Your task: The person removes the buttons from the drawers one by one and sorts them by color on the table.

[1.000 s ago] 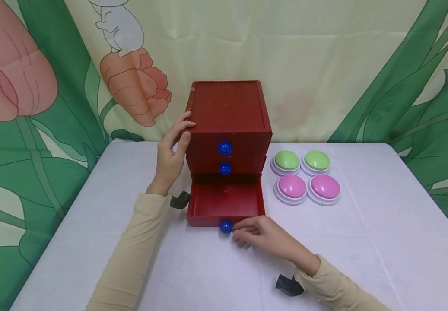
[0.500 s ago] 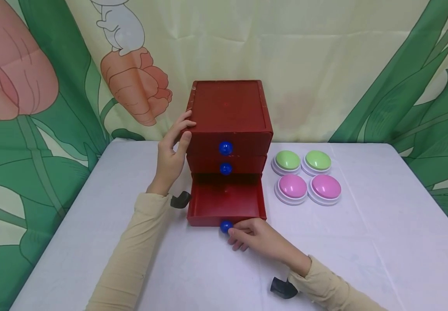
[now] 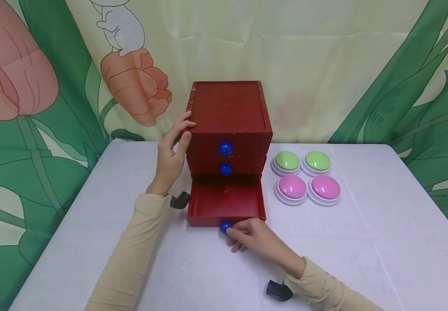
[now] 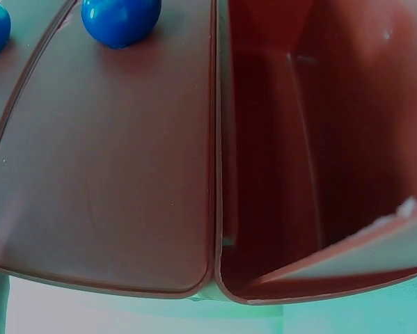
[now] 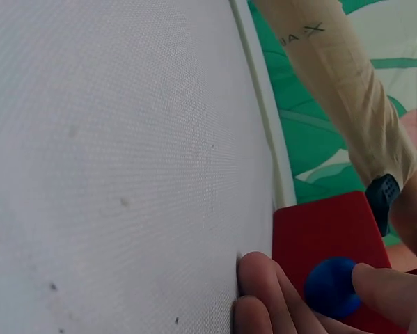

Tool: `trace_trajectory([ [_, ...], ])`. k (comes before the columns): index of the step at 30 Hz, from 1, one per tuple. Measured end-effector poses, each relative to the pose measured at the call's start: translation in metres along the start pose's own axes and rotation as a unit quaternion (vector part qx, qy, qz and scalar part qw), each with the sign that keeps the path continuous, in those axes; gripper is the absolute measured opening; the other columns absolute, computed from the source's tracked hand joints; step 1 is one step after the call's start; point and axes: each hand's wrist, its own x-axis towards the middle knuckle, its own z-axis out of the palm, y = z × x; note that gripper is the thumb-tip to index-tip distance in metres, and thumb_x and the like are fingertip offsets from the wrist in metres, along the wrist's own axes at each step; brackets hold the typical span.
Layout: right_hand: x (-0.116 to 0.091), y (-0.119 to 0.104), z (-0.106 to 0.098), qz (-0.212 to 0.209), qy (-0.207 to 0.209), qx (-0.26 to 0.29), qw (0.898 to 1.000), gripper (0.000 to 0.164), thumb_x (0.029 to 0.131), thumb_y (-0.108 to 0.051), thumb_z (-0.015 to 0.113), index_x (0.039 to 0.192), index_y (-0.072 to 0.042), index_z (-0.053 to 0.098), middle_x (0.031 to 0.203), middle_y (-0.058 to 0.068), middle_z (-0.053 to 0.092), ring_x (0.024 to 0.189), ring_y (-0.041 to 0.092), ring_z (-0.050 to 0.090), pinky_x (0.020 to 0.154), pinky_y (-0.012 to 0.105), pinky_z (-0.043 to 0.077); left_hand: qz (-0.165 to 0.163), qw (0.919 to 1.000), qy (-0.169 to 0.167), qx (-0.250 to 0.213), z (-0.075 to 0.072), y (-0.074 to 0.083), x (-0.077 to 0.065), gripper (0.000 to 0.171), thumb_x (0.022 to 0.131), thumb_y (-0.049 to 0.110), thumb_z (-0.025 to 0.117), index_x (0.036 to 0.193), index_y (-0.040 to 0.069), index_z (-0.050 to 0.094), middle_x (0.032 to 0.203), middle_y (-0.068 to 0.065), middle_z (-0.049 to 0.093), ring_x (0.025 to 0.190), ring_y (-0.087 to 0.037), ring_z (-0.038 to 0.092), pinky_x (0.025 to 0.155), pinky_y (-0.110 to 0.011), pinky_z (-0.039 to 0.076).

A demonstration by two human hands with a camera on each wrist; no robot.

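Note:
A dark red cabinet [image 3: 227, 106] with three drawers stands at the back of the table. Its lowest drawer [image 3: 225, 203] is pulled out, and nothing lies in it. My left hand [image 3: 171, 151] rests against the cabinet's upper left side, with the fingers over the edge. At the front of the pulled-out drawer, my right hand [image 3: 256, 239] pinches the blue knob [image 5: 330, 287]. The thumb [image 5: 386, 289] lies against that knob in the right wrist view, and other fingers are beside it. The left wrist view shows another blue knob [image 4: 122, 17] close up, above the drawer's red interior [image 4: 312, 160].
Right of the cabinet are two green push lights [image 3: 287, 160] and two pink ones [image 3: 292, 186], all on white bases. A white cloth [image 3: 363, 242] covers the table. Behind hangs a printed curtain [image 3: 301, 69] with leaves, a tulip and a carrot.
My right hand has shifted slightly left and its thumb has come onto the lowest drawer's knob. The left hand and the drawer have stayed in place.

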Motion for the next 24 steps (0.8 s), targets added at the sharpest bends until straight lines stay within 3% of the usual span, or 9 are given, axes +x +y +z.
trace_trajectory([
  [24,0.0051,0.0029,-0.0022,-0.016,0.022,-0.009,1.000,0.029,0.098,-0.026,0.063,0.101,0.000,0.074,0.084,0.009,0.075,0.070,0.019,0.072,0.064,0.027,0.060,0.004,1.0000,0.002,0.000,-0.0004,-0.0006,-0.0001,0.026,0.102,0.006,0.051,0.123,-0.006,0.059,0.148,-0.019,0.048,0.142,-0.021,0.043,0.109,-0.028,0.044],
])
